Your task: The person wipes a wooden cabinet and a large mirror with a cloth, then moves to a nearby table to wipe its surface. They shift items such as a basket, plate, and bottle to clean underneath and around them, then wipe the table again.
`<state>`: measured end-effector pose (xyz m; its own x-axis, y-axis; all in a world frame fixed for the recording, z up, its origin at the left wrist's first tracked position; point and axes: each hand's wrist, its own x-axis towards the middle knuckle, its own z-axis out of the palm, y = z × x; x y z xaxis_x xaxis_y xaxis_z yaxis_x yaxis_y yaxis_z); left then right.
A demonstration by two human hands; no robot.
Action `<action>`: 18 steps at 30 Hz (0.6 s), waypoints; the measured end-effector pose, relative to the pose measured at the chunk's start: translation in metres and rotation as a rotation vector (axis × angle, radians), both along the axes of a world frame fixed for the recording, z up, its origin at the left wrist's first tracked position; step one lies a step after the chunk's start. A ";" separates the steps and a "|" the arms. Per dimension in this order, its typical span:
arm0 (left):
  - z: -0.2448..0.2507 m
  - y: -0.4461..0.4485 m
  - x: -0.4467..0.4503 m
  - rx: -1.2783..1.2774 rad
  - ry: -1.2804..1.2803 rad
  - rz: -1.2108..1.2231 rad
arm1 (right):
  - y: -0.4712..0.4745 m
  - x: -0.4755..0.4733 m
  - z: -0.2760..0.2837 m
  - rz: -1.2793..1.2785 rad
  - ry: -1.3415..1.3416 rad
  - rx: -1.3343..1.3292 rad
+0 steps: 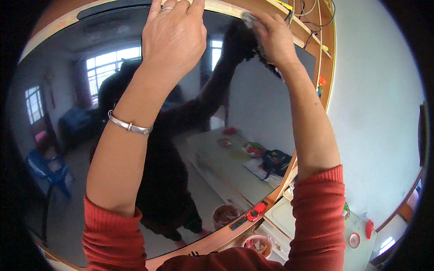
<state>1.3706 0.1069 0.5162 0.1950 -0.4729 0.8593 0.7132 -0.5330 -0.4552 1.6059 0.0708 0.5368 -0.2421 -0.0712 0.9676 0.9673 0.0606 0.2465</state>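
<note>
A large glossy black television screen [217, 162] fills the view and mirrors a room and my own dark outline. My left hand [174, 35] lies at the screen's top edge, wearing a ring; its fingertips are cut off by the picture's upper rim, and a silver bangle circles the forearm. Farther right, my right hand [276, 40] is blurred at the top right of the screen. Its fingers are closed on a crumpled greyish cloth [249, 19], which touches the screen's upper border.
A wooden shelf unit [323, 67] with loose cables surrounds the screen. On the ledge below sit a red toy car [257, 210] and a black remote control [238, 223]. A bin with litter [259, 245] stands lower, beside a table [359, 223] holding a small dish [354, 240].
</note>
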 end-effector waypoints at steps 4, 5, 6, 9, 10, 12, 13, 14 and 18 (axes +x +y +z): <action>-0.001 -0.002 0.011 -0.006 -0.105 0.104 | 0.006 -0.042 0.001 0.248 -0.207 0.030; -0.002 -0.003 0.014 -0.024 -0.101 0.121 | 0.005 -0.047 0.000 0.317 -0.215 0.005; -0.001 -0.004 0.015 -0.041 -0.097 0.137 | 0.005 -0.049 0.000 0.361 -0.209 0.001; -0.002 -0.007 0.020 -0.055 -0.107 0.178 | 0.006 -0.028 -0.008 0.383 -0.178 -0.020; -0.005 -0.008 0.025 -0.045 -0.138 0.186 | 0.007 -0.012 -0.014 0.383 -0.170 -0.018; -0.005 -0.008 0.037 -0.050 -0.170 0.208 | 0.009 0.034 -0.021 0.268 -0.139 0.030; -0.004 -0.008 0.043 -0.053 -0.152 0.223 | 0.011 0.060 -0.025 0.209 -0.135 0.049; -0.003 -0.009 0.049 -0.056 -0.135 0.240 | 0.012 0.090 -0.029 0.148 -0.057 0.044; -0.003 -0.008 0.077 -0.139 -0.068 0.294 | 0.010 0.200 -0.029 -0.077 0.303 0.088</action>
